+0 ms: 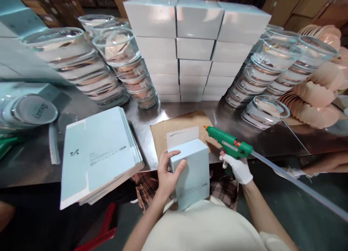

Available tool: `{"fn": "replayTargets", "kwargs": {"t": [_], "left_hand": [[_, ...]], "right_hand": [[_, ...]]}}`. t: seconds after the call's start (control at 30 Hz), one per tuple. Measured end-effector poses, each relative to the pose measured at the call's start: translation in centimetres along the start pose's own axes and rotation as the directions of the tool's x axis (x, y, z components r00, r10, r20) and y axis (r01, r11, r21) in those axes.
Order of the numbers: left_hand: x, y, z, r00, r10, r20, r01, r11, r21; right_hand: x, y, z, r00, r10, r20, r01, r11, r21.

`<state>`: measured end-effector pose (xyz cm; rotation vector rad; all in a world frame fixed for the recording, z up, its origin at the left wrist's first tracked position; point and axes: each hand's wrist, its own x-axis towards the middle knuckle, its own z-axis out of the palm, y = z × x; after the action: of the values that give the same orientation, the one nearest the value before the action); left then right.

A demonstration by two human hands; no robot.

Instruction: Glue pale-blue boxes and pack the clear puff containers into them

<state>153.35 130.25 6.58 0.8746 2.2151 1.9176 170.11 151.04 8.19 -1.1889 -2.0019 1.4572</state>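
Observation:
My left hand (165,175) grips the left side of a pale blue box (191,175) held upright against my body, its top flap (182,135) standing open toward the table. In a white glove, my right hand (239,168) holds a green glue gun (230,144). The gun's orange nozzle points left, just right of the open flap. A clear glue stick (299,185) trails out of the gun's back toward the lower right.
A brown cardboard sheet (185,122) lies on the steel table (272,138). A pile of flat blue box blanks (99,153) overhangs the near-left edge. Stacked finished boxes (194,48) stand behind, flanked by leaning stacks of clear round cases (130,69) and loose pink puffs (320,84).

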Motion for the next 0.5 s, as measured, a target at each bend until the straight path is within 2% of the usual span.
{"fn": "replayTargets", "kwargs": {"t": [0.1, 0.17, 0.3, 0.37, 0.4, 0.43, 0.5], "left_hand": [[0.2, 0.3, -0.2, 1.0, 0.002, 0.001, -0.002, 0.999, -0.043], [0.3, 0.4, -0.3, 1.0, 0.001, -0.006, -0.001, 0.997, -0.072], [0.2, 0.4, -0.7, 0.999, -0.036, -0.017, 0.034, 0.991, -0.126], [0.2, 0.2, -0.7, 0.998, -0.058, -0.009, 0.056, 0.988, -0.146], [0.2, 0.1, -0.7, 0.998, -0.062, 0.005, 0.062, 0.986, -0.156], [0.2, 0.0, -0.5, 0.998, -0.058, 0.026, 0.061, 0.984, -0.169], [0.2, 0.0, -0.1, 0.998, -0.023, 0.066, 0.037, 0.978, -0.207]], "right_hand": [[3.0, -0.2, 1.7, 0.99, 0.113, 0.085, -0.116, 0.993, 0.033], [4.9, -0.2, 2.2, 0.982, 0.163, 0.095, -0.165, 0.986, 0.009], [6.3, -1.2, 0.5, 0.985, 0.169, -0.04, -0.173, 0.977, -0.125], [5.6, -2.5, -0.3, 0.989, 0.096, -0.114, -0.111, 0.985, -0.135], [5.0, -3.4, -0.4, 0.994, 0.04, -0.099, -0.049, 0.995, -0.089], [4.5, -4.3, -0.1, 0.999, -0.017, -0.035, 0.016, 1.0, -0.01], [3.6, -5.8, 1.2, 0.976, -0.106, 0.192, 0.065, 0.976, 0.206]]}}
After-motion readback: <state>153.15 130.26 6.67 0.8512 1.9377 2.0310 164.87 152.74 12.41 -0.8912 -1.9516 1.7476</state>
